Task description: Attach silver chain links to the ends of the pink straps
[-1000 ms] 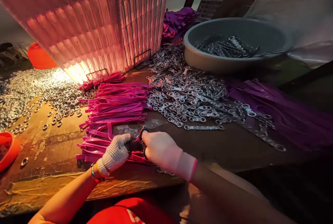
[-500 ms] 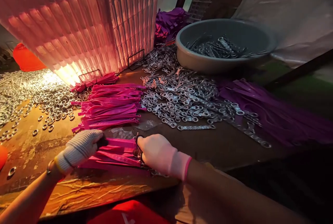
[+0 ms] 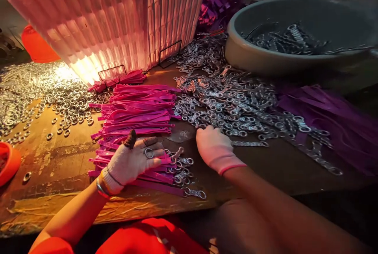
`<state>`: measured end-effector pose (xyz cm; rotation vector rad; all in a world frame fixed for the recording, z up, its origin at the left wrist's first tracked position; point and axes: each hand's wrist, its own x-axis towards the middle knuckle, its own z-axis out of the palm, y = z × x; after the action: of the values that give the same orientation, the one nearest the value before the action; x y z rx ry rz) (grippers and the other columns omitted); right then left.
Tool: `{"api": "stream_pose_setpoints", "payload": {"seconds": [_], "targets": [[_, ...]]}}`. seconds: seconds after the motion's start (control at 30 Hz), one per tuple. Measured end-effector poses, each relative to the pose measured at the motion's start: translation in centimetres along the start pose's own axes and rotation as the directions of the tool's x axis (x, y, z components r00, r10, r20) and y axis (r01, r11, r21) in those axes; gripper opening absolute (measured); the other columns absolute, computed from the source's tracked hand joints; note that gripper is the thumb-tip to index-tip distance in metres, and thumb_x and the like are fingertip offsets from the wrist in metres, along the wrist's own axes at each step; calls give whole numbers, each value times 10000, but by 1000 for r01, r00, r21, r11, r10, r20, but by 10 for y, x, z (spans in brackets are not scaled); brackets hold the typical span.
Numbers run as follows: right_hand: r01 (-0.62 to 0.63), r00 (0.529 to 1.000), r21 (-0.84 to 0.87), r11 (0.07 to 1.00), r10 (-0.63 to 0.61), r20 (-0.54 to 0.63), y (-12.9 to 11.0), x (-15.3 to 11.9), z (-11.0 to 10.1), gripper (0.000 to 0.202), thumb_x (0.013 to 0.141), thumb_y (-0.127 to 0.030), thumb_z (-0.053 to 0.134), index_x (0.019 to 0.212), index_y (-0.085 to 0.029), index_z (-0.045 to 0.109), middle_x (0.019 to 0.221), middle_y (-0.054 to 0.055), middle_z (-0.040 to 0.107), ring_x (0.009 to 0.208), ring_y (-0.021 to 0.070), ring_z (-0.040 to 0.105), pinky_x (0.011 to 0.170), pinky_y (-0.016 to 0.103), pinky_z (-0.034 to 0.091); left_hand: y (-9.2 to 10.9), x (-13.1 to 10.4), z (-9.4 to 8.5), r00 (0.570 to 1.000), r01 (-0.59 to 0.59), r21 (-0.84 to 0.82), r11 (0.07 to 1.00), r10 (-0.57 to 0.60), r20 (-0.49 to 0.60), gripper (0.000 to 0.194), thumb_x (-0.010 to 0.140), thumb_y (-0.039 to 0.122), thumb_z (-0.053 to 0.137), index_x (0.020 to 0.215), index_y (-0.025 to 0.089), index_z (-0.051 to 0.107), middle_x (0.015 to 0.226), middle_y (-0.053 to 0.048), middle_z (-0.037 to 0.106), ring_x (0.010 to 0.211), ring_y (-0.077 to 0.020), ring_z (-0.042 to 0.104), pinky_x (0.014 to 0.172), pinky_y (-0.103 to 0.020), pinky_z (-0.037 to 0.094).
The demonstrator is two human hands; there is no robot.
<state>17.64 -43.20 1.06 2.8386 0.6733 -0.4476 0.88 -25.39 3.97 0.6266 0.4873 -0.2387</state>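
My left hand (image 3: 132, 159), in a white knit glove with dark-stained fingertips, is turned palm up with its fingers stretched out. A small metal ring (image 3: 149, 152) lies across those fingers. Beneath the hand is a bundle of magenta straps (image 3: 103, 153), several with metal links (image 3: 195, 193) at their right ends. My right hand (image 3: 214, 145), gloved too, is curled at the near edge of a heap of metal links (image 3: 230, 108). Its fingertips point away and are mostly hidden, so what they hold cannot be made out.
More magenta straps (image 3: 141, 108) lie behind my left hand. Loose metal rings (image 3: 73, 104) spread at the left near an orange container (image 3: 10, 163). A ribbed translucent panel (image 3: 109, 21) stands at the back. A grey basin (image 3: 265, 55) and purple straps (image 3: 333, 120) are at the right.
My left hand has let go of the strap, turned palm up and moved right. My right hand has left the strap's end for the link heap. The camera view has shifted.
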Motion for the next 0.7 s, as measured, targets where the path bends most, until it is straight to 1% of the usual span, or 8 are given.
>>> {"api": "stream_pose_setpoints", "payload": {"seconds": [0.1,0.2,0.33,0.43,0.53,0.6,0.63,0.7], "targets": [[-11,1000,21,1000,11,1,-2,-3,3,379,905,-39,350,1122,-63,660,1055,242,647,1009,316,670,757,364,526,-5,-1,-2,998,-63,16,998,63,11,422,828,391,691,1141,113,642,1263,-171,640,1194,-310,601,1008,-465,491],[-45,999,54,998,45,5,2,1,4,303,883,-82,462,1124,-67,645,1083,235,645,1019,325,666,750,352,517,-14,-2,-9,983,-145,245,959,168,-76,445,775,222,738,1186,118,603,1157,-156,683,991,-260,700,845,-378,579],[-82,997,125,989,80,18,9,7,6,294,855,-118,513,1122,-70,627,1055,214,666,983,313,675,708,328,490,-20,-2,-13,959,-172,480,861,257,-118,426,808,333,699,1152,128,554,863,-87,710,601,-183,697,435,-223,506],[-17,1000,170,985,15,12,10,4,3,244,855,-135,502,1046,-114,652,1033,165,678,938,263,674,707,296,461,-23,-3,-12,967,-131,469,874,218,-136,349,805,405,674,1002,145,551,740,-38,679,457,-129,618,323,-169,387],[113,991,213,970,-96,-88,2,-10,-6,264,864,-105,454,1048,-119,642,1128,161,645,989,229,634,789,275,438,-28,-2,-12,982,-38,369,929,103,-158,297,777,402,659,900,148,566,626,6,623,334,-65,460,279,-158,273],[312,945,257,915,-271,-181,-8,-27,-9,322,842,-55,434,1098,-112,622,1097,144,650,995,214,610,841,267,427,-33,0,-13,988,15,282,959,28,-149,275,742,355,646,909,142,597,579,31,580,306,-41,372,281,-158,221],[447,889,260,856,-392,-235,-14,-37,-9,360,821,-33,439,1125,-114,614,1085,132,653,986,210,602,857,271,426,-34,0,-14,990,34,249,968,1,-139,264,726,333,635,904,140,608,563,41,559,305,-36,349,286,-158,204],[686,713,173,707,-605,-353,-26,-57,-4,397,792,-28,476,1153,-122,611,1124,133,638,964,220,583,859,306,434,-36,1,-13,992,74,236,969,-48,-115,213,710,311,607,838,141,607,527,50,516,309,-36,324,297,-162,186]]}}
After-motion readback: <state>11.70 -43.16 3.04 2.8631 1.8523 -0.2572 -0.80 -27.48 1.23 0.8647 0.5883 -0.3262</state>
